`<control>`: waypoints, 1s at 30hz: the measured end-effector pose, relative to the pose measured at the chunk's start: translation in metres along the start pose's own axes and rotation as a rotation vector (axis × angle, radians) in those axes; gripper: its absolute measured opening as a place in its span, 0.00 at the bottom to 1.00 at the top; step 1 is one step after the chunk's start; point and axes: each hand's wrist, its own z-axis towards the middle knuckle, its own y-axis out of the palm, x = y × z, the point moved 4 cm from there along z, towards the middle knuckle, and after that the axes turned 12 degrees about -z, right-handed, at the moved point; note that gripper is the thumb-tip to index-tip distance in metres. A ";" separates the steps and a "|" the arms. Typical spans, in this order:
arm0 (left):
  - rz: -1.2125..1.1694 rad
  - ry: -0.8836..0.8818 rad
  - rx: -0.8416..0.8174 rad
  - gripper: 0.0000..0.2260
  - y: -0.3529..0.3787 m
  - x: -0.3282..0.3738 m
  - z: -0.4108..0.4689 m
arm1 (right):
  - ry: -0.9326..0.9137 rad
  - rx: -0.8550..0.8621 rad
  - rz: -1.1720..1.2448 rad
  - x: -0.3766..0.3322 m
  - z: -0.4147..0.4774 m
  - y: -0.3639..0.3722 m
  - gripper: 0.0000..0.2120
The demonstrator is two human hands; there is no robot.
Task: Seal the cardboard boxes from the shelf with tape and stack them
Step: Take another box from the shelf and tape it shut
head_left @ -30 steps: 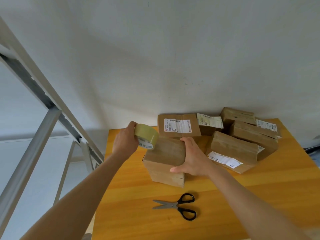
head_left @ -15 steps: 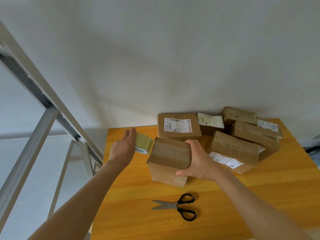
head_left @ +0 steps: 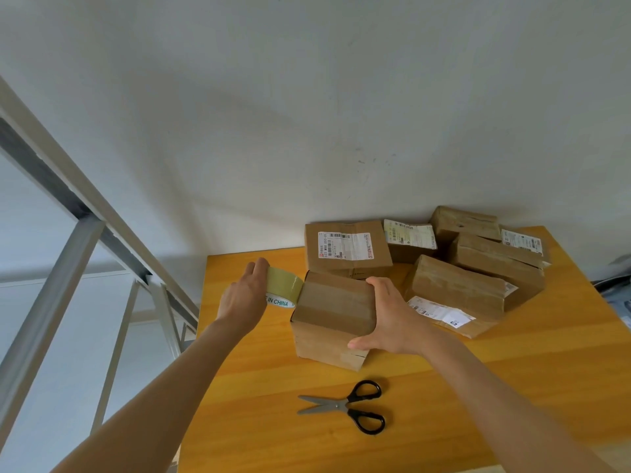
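Note:
A small brown cardboard box (head_left: 333, 312) stands on the yellow table (head_left: 478, 387), a strip of tape running across its top. My left hand (head_left: 244, 297) grips a roll of yellowish tape (head_left: 284, 287) held against the box's upper left edge. My right hand (head_left: 392, 317) holds the box's right side, fingers over the top edge and thumb on the front face. Black-handled scissors (head_left: 348, 406) lie in front of the box, blades pointing left.
Several more cardboard boxes, some with white labels, are piled at the back right against the wall: a labelled one (head_left: 346, 249) just behind, a long one (head_left: 457, 295) to the right. A grey metal shelf frame (head_left: 78, 240) stands left of the table.
My left hand has carried the tape roll from above the box's top down to its left edge. The box turned slightly under my right hand.

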 end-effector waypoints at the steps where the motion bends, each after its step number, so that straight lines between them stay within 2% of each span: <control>1: -0.009 0.011 -0.001 0.14 0.000 0.000 0.000 | 0.005 -0.003 -0.032 0.000 0.000 0.001 0.59; 4: -0.046 0.021 0.016 0.15 -0.002 0.000 0.000 | 0.033 -0.018 -0.200 -0.008 -0.002 0.004 0.65; 7: -0.063 0.026 0.022 0.19 -0.002 -0.001 -0.002 | 0.011 -0.014 -0.263 -0.031 0.001 0.005 0.68; 11: -0.073 0.002 0.035 0.27 -0.003 -0.002 -0.004 | -0.044 -0.069 -0.274 -0.071 0.018 0.006 0.67; 15: -0.108 -0.029 0.038 0.30 -0.004 -0.006 -0.006 | -0.064 -0.092 -0.323 -0.097 0.036 0.007 0.67; 18: -0.227 -0.121 0.069 0.26 -0.002 -0.012 -0.009 | -0.048 -0.058 -0.401 -0.101 0.042 0.005 0.65; 22: -0.388 -0.178 0.041 0.19 -0.001 -0.016 -0.013 | -0.054 -0.004 -0.413 -0.102 0.044 0.003 0.57; 27: -0.595 -0.200 0.078 0.16 -0.013 -0.017 -0.011 | -0.099 0.059 -0.242 -0.100 0.044 -0.008 0.50; 30: -0.721 -0.204 0.078 0.09 -0.018 -0.011 -0.008 | -0.174 0.072 -0.116 -0.103 0.046 -0.014 0.51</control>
